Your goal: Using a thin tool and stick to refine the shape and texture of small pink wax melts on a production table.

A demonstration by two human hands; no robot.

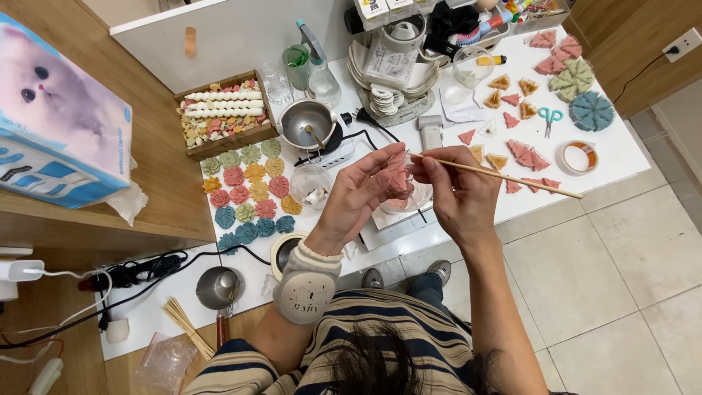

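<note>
At the centre of the frame, both hands meet over the white tabletop (629,157). The left hand (362,192) is curled almost closed, its fingertips pinching one small pink wedge-shaped wax piece (398,178). The right hand (455,192) is closed around one thin wooden stick (504,175), whose near tip touches the pink piece while the far end slants toward the right of the frame. Just below the hands stands a clear glass bowl (413,199); a second clear bowl (310,184) sits to its left.

Left of centre lie about sixteen flower-shaped wax pieces (248,194) in pink, yellow, green and teal. Above them, a wooden tray (223,113) holds three twisted white candles. A metal melting pot (307,123) stands at upper centre. One pair of teal-handled scissors (548,117) lies at upper right among scattered wedge pieces.
</note>
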